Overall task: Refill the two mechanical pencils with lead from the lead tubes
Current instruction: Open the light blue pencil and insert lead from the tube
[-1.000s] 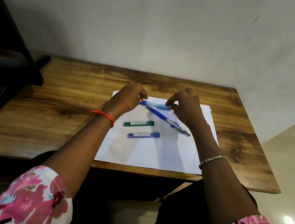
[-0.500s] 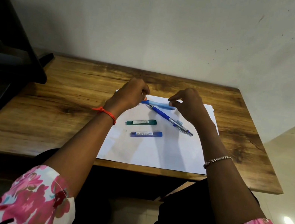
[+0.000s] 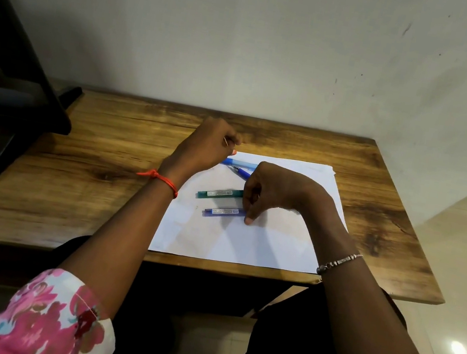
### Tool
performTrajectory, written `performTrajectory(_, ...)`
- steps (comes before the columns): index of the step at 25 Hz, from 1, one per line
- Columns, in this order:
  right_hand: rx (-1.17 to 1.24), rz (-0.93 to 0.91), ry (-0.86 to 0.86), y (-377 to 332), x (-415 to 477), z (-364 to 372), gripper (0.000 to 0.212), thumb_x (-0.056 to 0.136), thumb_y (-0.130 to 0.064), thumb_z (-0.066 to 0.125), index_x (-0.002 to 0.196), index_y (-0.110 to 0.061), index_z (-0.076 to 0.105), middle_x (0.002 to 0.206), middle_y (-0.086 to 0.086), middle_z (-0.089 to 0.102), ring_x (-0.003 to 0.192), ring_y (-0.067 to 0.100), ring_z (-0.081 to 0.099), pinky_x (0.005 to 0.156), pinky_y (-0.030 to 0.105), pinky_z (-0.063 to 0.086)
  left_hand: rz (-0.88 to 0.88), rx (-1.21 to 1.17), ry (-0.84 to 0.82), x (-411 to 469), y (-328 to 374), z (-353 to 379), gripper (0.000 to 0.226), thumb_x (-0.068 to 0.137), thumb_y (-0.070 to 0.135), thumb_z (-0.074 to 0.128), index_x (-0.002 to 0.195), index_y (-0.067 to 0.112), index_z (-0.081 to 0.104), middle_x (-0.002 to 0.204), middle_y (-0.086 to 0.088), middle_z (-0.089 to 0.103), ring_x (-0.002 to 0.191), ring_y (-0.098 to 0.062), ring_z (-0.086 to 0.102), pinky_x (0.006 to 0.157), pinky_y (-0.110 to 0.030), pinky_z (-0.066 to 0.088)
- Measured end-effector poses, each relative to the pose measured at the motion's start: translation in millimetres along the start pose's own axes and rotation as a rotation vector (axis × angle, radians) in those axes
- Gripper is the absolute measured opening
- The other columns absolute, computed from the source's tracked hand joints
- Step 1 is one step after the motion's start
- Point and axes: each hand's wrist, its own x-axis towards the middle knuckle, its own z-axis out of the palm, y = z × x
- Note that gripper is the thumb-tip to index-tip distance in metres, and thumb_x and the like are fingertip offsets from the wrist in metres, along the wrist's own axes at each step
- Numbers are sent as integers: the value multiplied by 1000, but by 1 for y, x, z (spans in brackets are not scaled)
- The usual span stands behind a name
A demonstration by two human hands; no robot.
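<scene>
Blue lead tube [image 3: 224, 211], right end against curled right fingers [image 3: 249, 218], grip unclear; left fingers [image 3: 232, 139] curled by pencil [image 3: 240, 164], likewise.

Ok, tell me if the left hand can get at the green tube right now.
Probably yes. The green tube lies bare on the paper near the left hand, nothing between them; the right hand covers only its right end. The left hand is curled, though.

A single wide-angle camera worn on the person's head looks forward and down from above the near edge of the desk [image 3: 74, 186], close over it, with the wall [image 3: 250, 39] rising behind the desk's far edge.
</scene>
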Motion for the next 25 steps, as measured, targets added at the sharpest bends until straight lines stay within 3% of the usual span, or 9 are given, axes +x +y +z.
performTrajectory(6, 12, 35, 21, 1, 0, 0, 25, 68, -16, 80, 90, -6, 73, 77, -1, 63, 70, 11, 56, 68, 19, 46, 10, -5, -4, -1, 6, -2, 24, 85, 5, 61, 108, 1, 66, 110, -15, 67, 86, -11, 53, 77, -21, 41)
performTrajectory(9, 96, -31, 77, 5, -7, -8, 18, 68, -12, 80, 84, -7, 75, 70, 3, 66, 59, 10, 54, 60, 21, 46, -10, -84, -22, -1, 10, -4, 23, 83, 6, 63, 106, 2, 67, 106, -13, 69, 86, -11, 57, 72, -18, 45)
performTrajectory(11, 311, -77, 189, 9, -16, -17, 13, 68, -1, 77, 81, -3, 73, 62, 4, 69, 50, 9, 56, 52, 17, 45, -106, -300, -116, -3, 10, -8, 23, 84, 8, 62, 106, 0, 67, 100, -13, 68, 82, -12, 61, 62, -13, 49)
performTrajectory(13, 560, -125, 325, 15, -21, -24, 15, 69, 10, 72, 80, 0, 71, 58, 0, 70, 48, 9, 59, 50, 16, 48, -263, -576, -325, -7, 13, -14, 27, 88, 16, 59, 106, -3, 66, 95, -14, 70, 82, -18, 67, 55, -14, 53)
performTrajectory(16, 749, -213, 504, 20, -20, -28, 21, 68, 13, 71, 82, -3, 71, 61, -3, 72, 51, 10, 62, 56, 20, 51, -411, -904, -532, -13, 19, -17, 27, 92, 22, 51, 100, 1, 65, 80, -10, 75, 74, -18, 72, 60, -24, 59)
performTrajectory(21, 952, -278, 587, 21, -15, -28, 18, 80, 6, 63, 94, -1, 69, 69, 1, 73, 62, 18, 62, 59, 23, 51, -437, -1069, -436, -13, 21, -17, 17, 91, 16, 52, 88, 6, 65, 67, 1, 73, 56, -5, 67, 55, -19, 56)
performTrajectory(25, 937, -254, 596, 19, -13, -27, 9, 82, 2, 62, 84, 0, 71, 67, 4, 73, 61, 18, 64, 59, 23, 52, -435, -1067, -414, -12, 20, -13, 13, 89, 13, 54, 88, 7, 66, 65, 2, 72, 54, -4, 64, 59, -21, 58)
